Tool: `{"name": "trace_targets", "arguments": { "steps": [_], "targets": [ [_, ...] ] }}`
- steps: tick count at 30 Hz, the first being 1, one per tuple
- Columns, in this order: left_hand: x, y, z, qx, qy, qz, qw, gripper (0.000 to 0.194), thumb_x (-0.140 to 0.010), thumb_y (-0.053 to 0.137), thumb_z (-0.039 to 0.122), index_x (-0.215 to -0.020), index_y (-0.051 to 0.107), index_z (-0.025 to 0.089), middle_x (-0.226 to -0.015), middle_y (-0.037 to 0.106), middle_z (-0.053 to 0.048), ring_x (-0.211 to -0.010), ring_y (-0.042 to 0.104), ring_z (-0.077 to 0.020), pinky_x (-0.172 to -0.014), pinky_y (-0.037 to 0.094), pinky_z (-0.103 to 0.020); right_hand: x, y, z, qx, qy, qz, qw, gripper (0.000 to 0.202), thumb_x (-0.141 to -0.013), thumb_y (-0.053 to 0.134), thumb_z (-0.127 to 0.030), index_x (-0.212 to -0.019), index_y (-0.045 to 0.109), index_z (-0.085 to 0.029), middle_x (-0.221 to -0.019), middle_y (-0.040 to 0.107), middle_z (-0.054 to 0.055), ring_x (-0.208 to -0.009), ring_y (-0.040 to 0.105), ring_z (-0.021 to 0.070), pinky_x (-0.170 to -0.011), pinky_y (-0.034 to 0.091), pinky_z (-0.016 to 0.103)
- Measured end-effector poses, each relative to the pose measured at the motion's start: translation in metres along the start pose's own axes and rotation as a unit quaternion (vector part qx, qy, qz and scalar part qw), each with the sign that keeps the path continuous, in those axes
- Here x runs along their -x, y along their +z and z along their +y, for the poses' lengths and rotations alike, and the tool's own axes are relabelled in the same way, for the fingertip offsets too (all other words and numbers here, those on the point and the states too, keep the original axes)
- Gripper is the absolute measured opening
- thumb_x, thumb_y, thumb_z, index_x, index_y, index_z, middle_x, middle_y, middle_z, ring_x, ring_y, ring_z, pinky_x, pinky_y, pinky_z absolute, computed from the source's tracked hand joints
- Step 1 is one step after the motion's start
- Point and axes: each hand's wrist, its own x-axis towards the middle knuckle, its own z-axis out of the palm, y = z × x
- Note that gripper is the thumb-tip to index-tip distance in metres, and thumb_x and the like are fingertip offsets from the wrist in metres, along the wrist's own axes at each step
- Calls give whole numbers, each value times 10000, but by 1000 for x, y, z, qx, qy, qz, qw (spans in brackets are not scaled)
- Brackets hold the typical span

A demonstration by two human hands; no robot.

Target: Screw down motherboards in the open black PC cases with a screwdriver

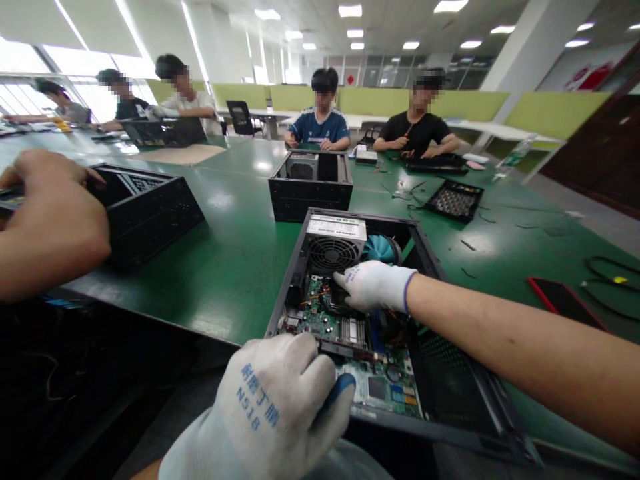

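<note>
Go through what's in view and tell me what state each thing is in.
Near computer case: open, insides exposed
Power supply: inside that case
Turquoise fan: exposed; spinning or still, can't tell
Left hand: gloved, curled, at that case
Right hand: gloved, inside that case
Computer case straight ahead: upper side open
Red-edged device: lying flat
Ceiling lights: lit

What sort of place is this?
Probably a computer workshop in an open-plan office: an open PC case with its motherboard exposed, another case on the long green table, and several people around it.
</note>
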Motion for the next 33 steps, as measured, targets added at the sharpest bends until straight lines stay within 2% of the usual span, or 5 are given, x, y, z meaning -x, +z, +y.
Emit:
{"name": "trace_targets", "arguments": {
  "steps": [7,15,19,26,33],
  "targets": [
    [-1,-2,1,13,-18,-34,999,246,-954,553,322,-724,509,245,-727,554,-2,-576,513,-180,-516,296,-331,52,-7,32,-124,-15,209,970,483,-989,475,-471,-1287,668,-143,-1226,724,151,-1114,692,282,-953,510,360],
    [-36,-7,0,7,27,-192,981,126,-974,511,308,-906,581,227,-863,629,-24,-737,622,-202,-641,489,-331,88,19,49,-293,31,368,882,365,-987,504,-468,-1097,742,-215,-997,772,28,-863,689,190,-779,491,287],
    [-81,19,-6,-50,78,-289,953,191,-964,510,292,-1060,634,184,-1007,693,-86,-902,693,-245,-781,567,-362,87,26,49,-326,38,409,852,348,-986,512,-444,-1050,749,-198,-945,762,29,-827,660,184,-733,457,284],
    [-151,98,-32,-102,35,-530,841,448,-828,644,231,-1257,634,102,-1254,693,-207,-1110,700,-328,-904,584,-386,84,23,54,-346,44,427,834,340,-983,507,-424,-985,742,-179,-920,742,40,-793,629,175,-711,432,274],
    [-148,129,-49,-106,42,-521,846,652,-748,723,223,-1367,562,97,-1318,661,-212,-1172,674,-347,-943,582,-411,82,26,60,-367,36,442,818,326,-969,531,-409,-1037,750,-176,-950,755,46,-803,630,177,-727,435,268]
  ]
}}
